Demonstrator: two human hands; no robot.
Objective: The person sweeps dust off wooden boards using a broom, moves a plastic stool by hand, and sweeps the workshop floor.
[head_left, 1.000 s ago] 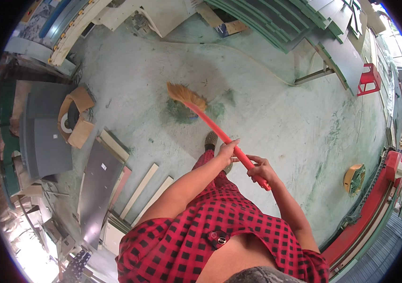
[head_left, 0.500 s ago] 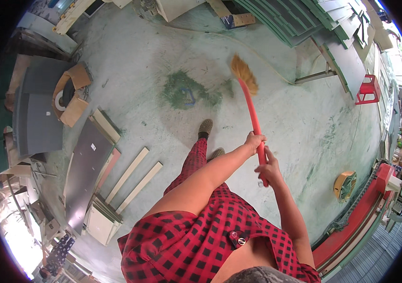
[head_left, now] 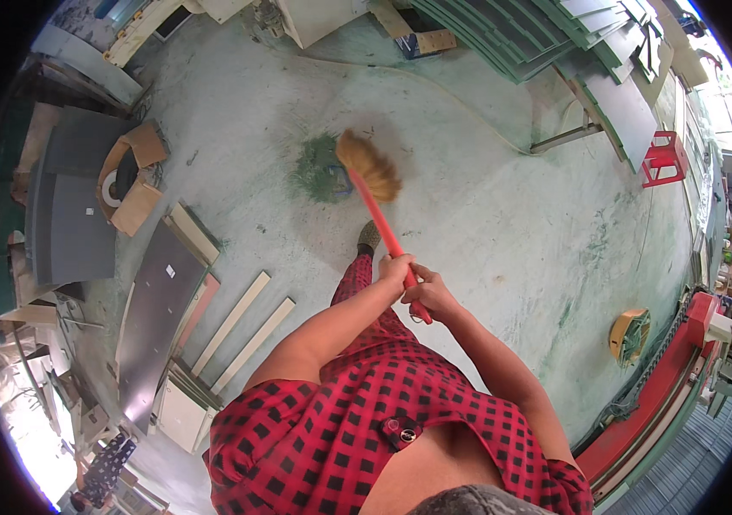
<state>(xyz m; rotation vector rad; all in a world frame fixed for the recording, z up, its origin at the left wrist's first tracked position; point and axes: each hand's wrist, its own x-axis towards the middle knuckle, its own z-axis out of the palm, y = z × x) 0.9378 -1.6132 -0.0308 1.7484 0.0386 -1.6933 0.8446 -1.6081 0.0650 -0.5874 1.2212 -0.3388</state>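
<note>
— Fingers first?
— Curled shut round the red handle [head_left: 375, 216]; left hand [head_left: 396, 270] uppermost, right hand [head_left: 431, 296] just beneath and touching it; gripped nothing besides.
— Fully wrapped?
— Looked so; showed no gap between fingers and handle; hid some fingertips behind the shaft, so could not vouch for each one.
— Which hand nearer the working end?
— The left; sat higher on the shaft, toward the bristles; right hand close to the butt, with only a short red stub poking out below it.
— And outward from the knuckles?
— Ran straight, up and a little leftward in the head view, away from the body; tilted down to the floor [head_left: 503, 223]; passed just right of a shoe [head_left: 368, 233]; ended in the straw head [head_left: 370, 163].
— Head pointing where?
— Fanned out along the same line as the shaft; lay down at floor level, though could not tell whether pressed on it or just above.
— Anything beside it?
— Green pile [head_left: 314, 167] just to the left; overlapped at its right edge by the bristles; so lay up and left of both hands, on the left hand's side.
— Further off?
— Pale planks [head_left: 241, 330] well to the left on the floor; red stool [head_left: 665, 159] far off to the right; green panels [head_left: 503, 39] stacked beyond; all well apart from the broom.
</note>
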